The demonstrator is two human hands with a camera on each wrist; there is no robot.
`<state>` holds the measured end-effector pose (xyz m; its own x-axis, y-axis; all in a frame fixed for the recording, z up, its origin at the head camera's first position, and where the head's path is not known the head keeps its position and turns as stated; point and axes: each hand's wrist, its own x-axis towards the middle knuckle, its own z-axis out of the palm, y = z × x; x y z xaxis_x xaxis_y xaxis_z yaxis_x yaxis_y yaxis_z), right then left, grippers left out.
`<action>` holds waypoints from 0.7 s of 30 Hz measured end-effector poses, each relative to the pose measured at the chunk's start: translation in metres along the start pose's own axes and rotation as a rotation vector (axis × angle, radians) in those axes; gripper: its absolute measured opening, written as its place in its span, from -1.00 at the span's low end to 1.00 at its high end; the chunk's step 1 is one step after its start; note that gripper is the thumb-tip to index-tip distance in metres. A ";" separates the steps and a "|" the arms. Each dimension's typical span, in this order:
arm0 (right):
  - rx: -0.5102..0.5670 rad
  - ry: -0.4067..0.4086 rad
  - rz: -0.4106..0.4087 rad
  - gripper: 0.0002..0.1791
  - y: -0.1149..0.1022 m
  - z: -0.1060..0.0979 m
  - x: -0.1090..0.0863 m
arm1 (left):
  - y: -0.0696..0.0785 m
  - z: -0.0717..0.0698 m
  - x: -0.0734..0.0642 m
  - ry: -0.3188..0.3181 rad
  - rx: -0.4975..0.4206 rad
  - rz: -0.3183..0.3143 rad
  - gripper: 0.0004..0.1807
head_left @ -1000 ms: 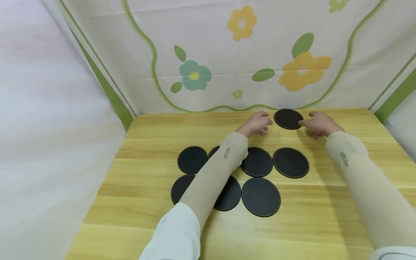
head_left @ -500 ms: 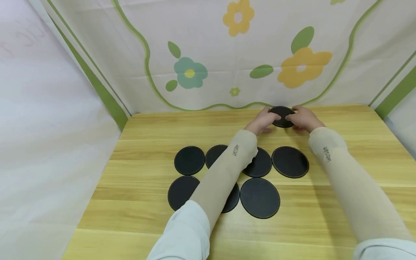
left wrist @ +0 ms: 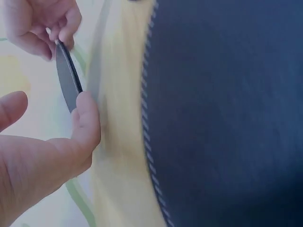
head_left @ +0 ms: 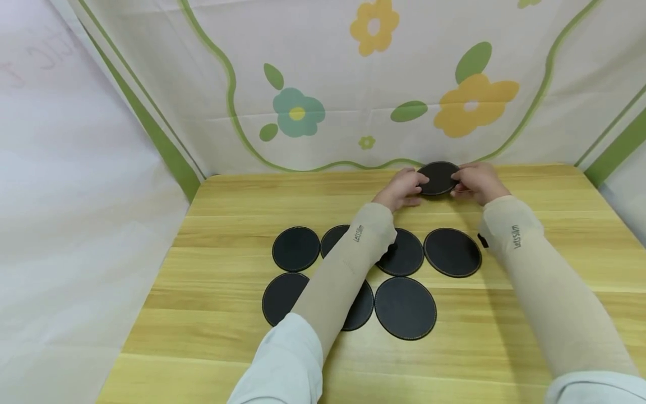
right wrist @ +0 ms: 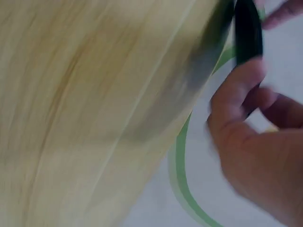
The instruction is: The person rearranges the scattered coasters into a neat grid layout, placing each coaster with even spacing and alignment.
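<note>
At the table's back edge, a round black coaster (head_left: 438, 177) is lifted and tilted. My right hand (head_left: 481, 182) pinches its right edge between thumb and fingers, as the right wrist view shows with the coaster (right wrist: 248, 35) nearly edge-on. On the other side, fingers of my left hand (head_left: 401, 188) touch the coaster's edge; in the left wrist view the thumb (left wrist: 13, 108) stands apart from it. Nearer to me lie two rows of similar black coasters with stitched rims, among them a front one (head_left: 405, 308) and a back-row one (head_left: 452, 252). My left forearm partly covers several.
The wooden table (head_left: 217, 320) carries the rows at its middle. Behind it hangs a white cloth (head_left: 333, 67) printed with flowers, and another white cloth (head_left: 60, 224) hangs at the left. A small dark piece (head_left: 483, 240) shows beside the right sleeve.
Both hands have closed in on the far coaster from either side. It has shifted slightly left and come up off the table, held by the right hand.
</note>
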<state>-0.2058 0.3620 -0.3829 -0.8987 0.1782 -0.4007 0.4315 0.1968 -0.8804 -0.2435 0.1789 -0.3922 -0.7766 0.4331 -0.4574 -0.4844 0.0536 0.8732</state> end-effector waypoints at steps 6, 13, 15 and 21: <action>-0.130 -0.055 -0.032 -0.47 -0.003 0.013 0.002 | 0.008 0.012 -0.005 0.035 0.054 0.034 -0.28; -0.061 -0.007 -0.074 -0.39 -0.006 0.008 0.002 | 0.008 0.003 -0.004 0.126 0.227 0.095 -0.34; -0.034 -0.006 -0.078 -0.37 -0.008 0.006 0.000 | 0.009 -0.002 -0.001 0.125 0.255 0.101 -0.34; 0.130 -0.032 -0.075 -0.43 -0.015 0.009 -0.005 | 0.013 -0.010 0.001 0.098 0.148 0.140 -0.45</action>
<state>-0.2085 0.3490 -0.3699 -0.9308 0.1363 -0.3390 0.3516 0.0814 -0.9326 -0.2543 0.1708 -0.3833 -0.8710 0.3567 -0.3379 -0.3106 0.1333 0.9412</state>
